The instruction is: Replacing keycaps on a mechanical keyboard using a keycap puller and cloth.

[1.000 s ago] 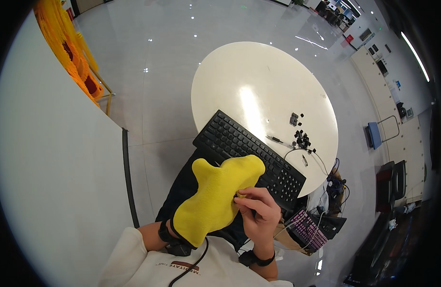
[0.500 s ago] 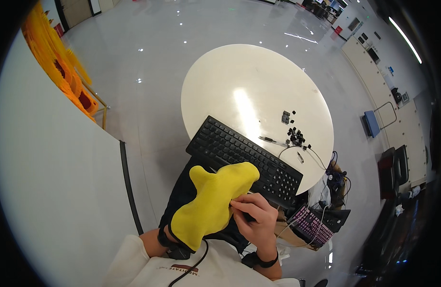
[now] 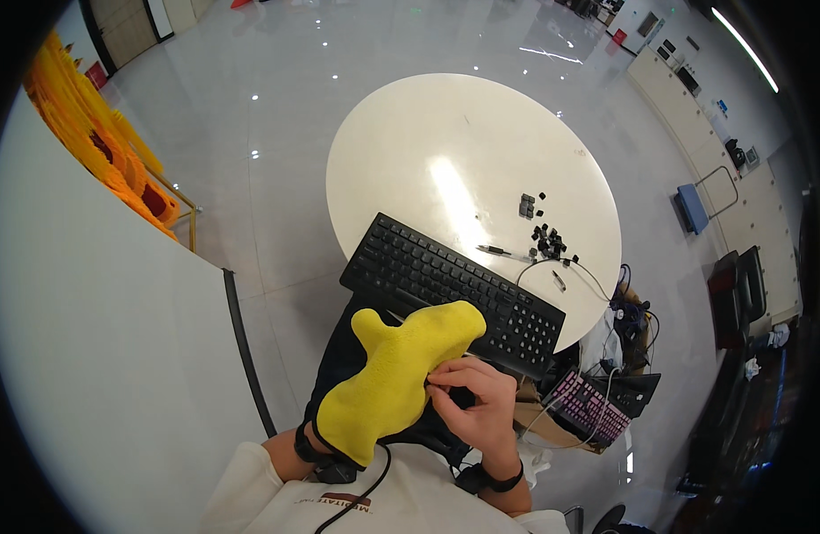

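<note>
A yellow fleecy mitt [image 3: 392, 369] covers my left hand, so its fingers are hidden; a thumb-like bulge sticks out to the left. With thumb and fingertips pinched together, my right hand [image 3: 477, 400] holds a small dark piece at the mitt's right side. It looks like a black keycap, mostly covered by the fingers. Just beyond the mitt lies a black keyboard [image 3: 428, 274] along the near table edge. At its right end several keys are off and the bare white mounts show.
Loose black keycaps [image 3: 549, 242] lie in a pile on the round white table [image 3: 401, 133], beside a pen [image 3: 495, 250] and a thin cable. Below its right edge stands a cardboard box with a pink-keyed keyboard [image 3: 591, 408]. A white panel [image 3: 116, 356] rises at my left.
The view has shifted slightly, so the table sits a little higher. Both hands stay together, the right fingertips still pinched at the mitt's side.
</note>
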A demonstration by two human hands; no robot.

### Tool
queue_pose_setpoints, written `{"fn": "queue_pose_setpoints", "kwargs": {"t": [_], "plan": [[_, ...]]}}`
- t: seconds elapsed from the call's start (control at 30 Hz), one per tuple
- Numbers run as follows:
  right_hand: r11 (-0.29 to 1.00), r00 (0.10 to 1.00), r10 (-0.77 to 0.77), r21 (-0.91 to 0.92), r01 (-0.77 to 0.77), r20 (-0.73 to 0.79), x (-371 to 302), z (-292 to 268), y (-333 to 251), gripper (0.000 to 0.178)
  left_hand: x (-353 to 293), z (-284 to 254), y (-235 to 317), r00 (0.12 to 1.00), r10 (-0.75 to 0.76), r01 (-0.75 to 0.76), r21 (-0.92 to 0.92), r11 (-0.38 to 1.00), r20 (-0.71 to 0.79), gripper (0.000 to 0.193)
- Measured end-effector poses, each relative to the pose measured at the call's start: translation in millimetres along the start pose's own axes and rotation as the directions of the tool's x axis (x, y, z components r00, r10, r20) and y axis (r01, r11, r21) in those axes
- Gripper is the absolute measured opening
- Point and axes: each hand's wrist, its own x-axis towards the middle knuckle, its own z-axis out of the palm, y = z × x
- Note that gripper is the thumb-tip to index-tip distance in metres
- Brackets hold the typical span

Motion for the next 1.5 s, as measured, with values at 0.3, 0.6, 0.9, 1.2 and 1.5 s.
{"fn": "queue_pose_setpoints", "kwargs": {"t": [0.3,0.6,0.9,1.2,1.5], "plan": [[0.998,0.999,0.038,0.051,-0.039,0.028,-4,-1,7,0.019,-1,-1,-2,1.000,-0.003,0.002,0.016,1.000,0.025,0.075],[0.997,0.998,0.062,0.040,-0.062,0.018,-7,6,10,0.023,3,2,-4,0.999,0.038,-0.039,0.080,0.996,0.022,0.072],[0.989,0.989,-0.146,0.026,0.147,-0.032,-6,14,6,0.022,-12,6,-12,0.999,0.006,0.001,-0.127,0.992,0.048,0.074],[0.983,0.980,-0.183,-0.015,0.183,-0.079,-5,20,3,0.023,-26,5,-24,0.996,-0.040,0.050,-0.127,0.991,0.075,0.081],[0.966,0.957,-0.256,-0.070,0.248,-0.135,-10,34,5,0.022,-27,7,-30,0.985,-0.135,0.162,-0.287,0.944,0.110,0.077]]}}
